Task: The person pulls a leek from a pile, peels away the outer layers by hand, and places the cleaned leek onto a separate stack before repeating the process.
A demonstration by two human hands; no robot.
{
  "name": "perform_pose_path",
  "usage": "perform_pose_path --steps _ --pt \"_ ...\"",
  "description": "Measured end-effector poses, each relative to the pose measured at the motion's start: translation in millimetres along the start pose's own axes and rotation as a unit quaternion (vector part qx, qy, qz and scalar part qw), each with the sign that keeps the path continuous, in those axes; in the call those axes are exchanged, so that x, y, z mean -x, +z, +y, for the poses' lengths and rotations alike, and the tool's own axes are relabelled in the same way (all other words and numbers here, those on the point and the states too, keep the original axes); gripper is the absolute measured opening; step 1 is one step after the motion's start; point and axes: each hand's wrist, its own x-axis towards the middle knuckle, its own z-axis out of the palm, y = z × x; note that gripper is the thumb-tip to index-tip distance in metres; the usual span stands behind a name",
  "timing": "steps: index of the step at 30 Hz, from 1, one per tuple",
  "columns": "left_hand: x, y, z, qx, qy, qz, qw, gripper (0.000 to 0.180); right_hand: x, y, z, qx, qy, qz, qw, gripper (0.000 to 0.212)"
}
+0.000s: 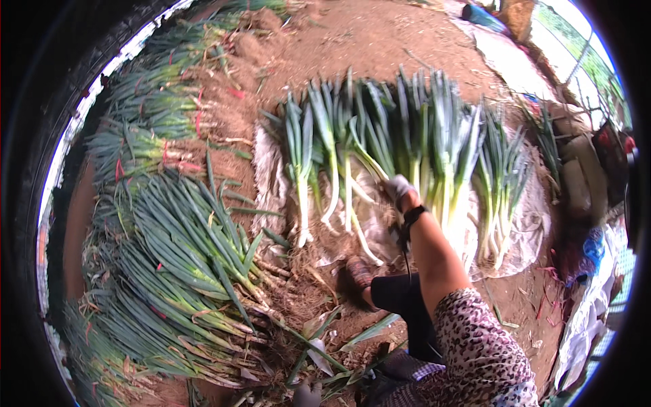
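Note:
My right hand (401, 191), in a pale glove with a dark band at the wrist, reaches over a light cloth sheet (525, 234). Its fingers are closed at the white end of a leek (369, 161), whose green leaves point away to the far left. Around it lie sorted leeks (444, 149) in loose groups, green tops away from me and white stems toward me. At the bottom edge a grey gloved shape, apparently my left hand (307, 395), shows only in part; its fingers are cut off and blurred.
A large heap of untrimmed leeks (183, 251) with rooty ends covers the left side. Beyond it lie bundles tied with red strips (146, 149). Loose leaves and root scraps (319, 346) litter the soil near my shoe (358, 275). Sacks (586, 176) and a blue bag (590, 254) stand right.

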Motion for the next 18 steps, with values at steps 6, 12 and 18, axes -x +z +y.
perform_pose_path --steps 6,12,18 --pt "-16.4 -10.8 48.8 0.069 -0.001 -0.129 0.989 0.034 96.7 -236.6 -40.1 -0.262 -0.131 -0.052 0.955 0.023" --pt "-14.7 -10.8 93.2 0.066 0.038 -0.154 0.985 0.04 199.8 -371.5 45.9 -0.262 -0.238 0.039 0.934 0.025" --pt "-19.2 -5.1 116.6 0.005 -0.069 -0.246 0.967 0.043 182.0 -365.5 190.1 -0.349 -0.068 0.121 0.927 0.026"
